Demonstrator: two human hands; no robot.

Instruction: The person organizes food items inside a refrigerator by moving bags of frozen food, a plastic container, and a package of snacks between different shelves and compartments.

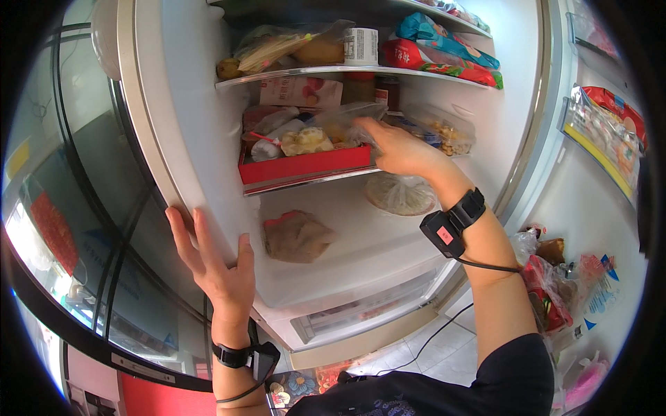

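My right hand (395, 145) reaches into an open refrigerator, its fingers on a clear plastic bag (359, 117) at the right end of a red open box (307, 165) on the middle shelf. The fingertips are partly hidden by the bag, so a grip on it cannot be told. In the box lie a pale yellowish item (307, 140) and several plastic-wrapped foods. My left hand (218, 260), fingers spread, rests against the left edge of the refrigerator body. Below the shelf are a plastic-covered bowl (400, 195) and a brown bag (297, 236).
An upper glass shelf (359, 69) holds bagged food and colourful packets (442, 57). A clear container of nuts (452, 135) stands right of the box. The open door (567, 208) on the right bears loaded racks. A drawer (364, 307) lies below; a black cable (432, 343) hangs by the floor.
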